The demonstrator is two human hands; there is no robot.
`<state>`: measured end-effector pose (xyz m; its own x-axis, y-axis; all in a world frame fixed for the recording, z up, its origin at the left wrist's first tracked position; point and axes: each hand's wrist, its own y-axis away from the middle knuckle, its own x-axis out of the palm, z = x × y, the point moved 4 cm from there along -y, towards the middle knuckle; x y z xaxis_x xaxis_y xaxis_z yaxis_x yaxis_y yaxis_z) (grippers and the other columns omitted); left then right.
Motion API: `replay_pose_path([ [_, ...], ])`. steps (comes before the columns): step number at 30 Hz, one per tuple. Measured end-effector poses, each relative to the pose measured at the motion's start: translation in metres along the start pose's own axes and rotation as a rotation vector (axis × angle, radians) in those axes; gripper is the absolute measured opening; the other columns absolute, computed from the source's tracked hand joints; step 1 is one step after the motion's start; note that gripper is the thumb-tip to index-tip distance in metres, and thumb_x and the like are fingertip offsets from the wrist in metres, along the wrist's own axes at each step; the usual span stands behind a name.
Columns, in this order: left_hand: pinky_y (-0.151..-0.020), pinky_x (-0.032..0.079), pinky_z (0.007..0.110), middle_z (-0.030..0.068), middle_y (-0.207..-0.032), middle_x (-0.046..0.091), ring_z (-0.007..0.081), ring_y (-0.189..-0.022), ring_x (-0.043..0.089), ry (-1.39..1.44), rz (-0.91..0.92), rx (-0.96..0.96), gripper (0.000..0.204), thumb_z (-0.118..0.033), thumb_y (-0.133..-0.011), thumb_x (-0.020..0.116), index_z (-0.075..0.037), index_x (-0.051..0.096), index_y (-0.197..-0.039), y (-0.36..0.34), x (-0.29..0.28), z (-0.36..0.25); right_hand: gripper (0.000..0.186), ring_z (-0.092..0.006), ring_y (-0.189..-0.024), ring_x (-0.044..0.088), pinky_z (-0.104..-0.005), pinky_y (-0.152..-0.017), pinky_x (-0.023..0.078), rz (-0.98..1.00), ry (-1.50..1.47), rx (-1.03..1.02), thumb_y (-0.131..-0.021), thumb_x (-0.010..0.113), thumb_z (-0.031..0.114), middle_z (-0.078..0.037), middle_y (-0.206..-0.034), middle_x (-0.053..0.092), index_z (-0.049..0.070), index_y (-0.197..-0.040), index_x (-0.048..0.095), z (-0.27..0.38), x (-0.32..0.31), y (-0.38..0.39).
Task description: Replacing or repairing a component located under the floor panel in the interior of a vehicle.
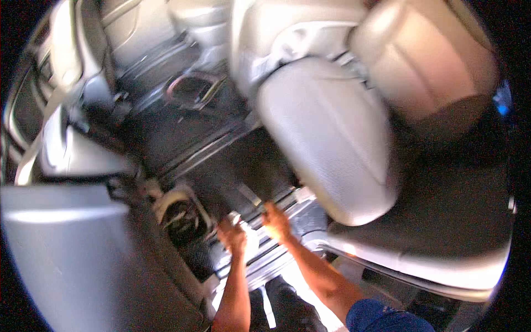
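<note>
I am at a vehicle's open doorway, both hands low over the bright metallic door sill (265, 259). My left hand (233, 237) is closed, fingers curled, with a small whitish bit showing at its fingertips; what it grips is too blurred to name. A short way to its right, my right hand (276, 223) is closed too, its fingers at the near edge of the dark floor (221, 177). Whatever it holds is hidden. Just beyond its fingertips lies a short pale strip (250, 195).
A light grey seat (332, 138) stands right of my hands, and a tan seat (426, 61) lies behind it. At the left is a grey door panel (66, 249), with a beige-rimmed opening (185, 213) beside my left hand. A ring-shaped object (193, 88) lies on the far floor.
</note>
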<state>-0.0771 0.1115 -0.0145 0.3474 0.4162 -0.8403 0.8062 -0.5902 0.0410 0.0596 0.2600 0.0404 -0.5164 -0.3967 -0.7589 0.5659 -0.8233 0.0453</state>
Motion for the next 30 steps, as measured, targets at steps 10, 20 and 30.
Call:
replay_pose_path([
  [10, -0.109, 0.035, 0.056, 0.0336, -0.140, 0.047, 0.0495, -0.128, 0.044, 0.175, 0.013, 0.054, 0.061, -0.043, -0.103, 0.052, 0.005, 0.049, -0.141, -0.010, -0.012, -0.107, 0.038, -0.0424, -0.092, 0.066, -0.0526, -0.079, 0.055, 0.373, 0.185, -0.044, -0.092, 0.060, 0.023, -0.024, -0.098, 0.066, 0.000, -0.123, 0.057, -0.029, 0.007, 0.031],
  [20, -0.112, 0.033, 0.058, 0.0331, -0.136, 0.051, 0.0497, -0.130, 0.044, 0.066, 0.313, 0.365, 0.061, -0.037, -0.095, 0.064, 0.001, 0.051, -0.140, -0.015, 0.034, -0.068, 0.053, -0.0399, -0.106, 0.062, -0.0491, -0.088, 0.054, 0.315, 0.213, -0.231, -0.087, 0.066, 0.011, -0.022, -0.111, 0.063, 0.005, -0.138, 0.052, 0.007, -0.012, 0.033],
  [30, -0.078, 0.049, 0.031, 0.0088, -0.111, 0.067, 0.0160, -0.089, 0.063, 1.506, 0.468, -0.514, 0.061, -0.058, -0.104, 0.049, -0.002, 0.063, -0.123, -0.060, 0.072, -0.135, 0.014, -0.0365, -0.090, 0.068, -0.0426, -0.081, 0.053, -0.574, -0.129, -0.209, -0.098, 0.061, 0.011, -0.018, -0.097, 0.070, 0.002, -0.105, 0.068, 0.149, -0.349, -0.032],
])
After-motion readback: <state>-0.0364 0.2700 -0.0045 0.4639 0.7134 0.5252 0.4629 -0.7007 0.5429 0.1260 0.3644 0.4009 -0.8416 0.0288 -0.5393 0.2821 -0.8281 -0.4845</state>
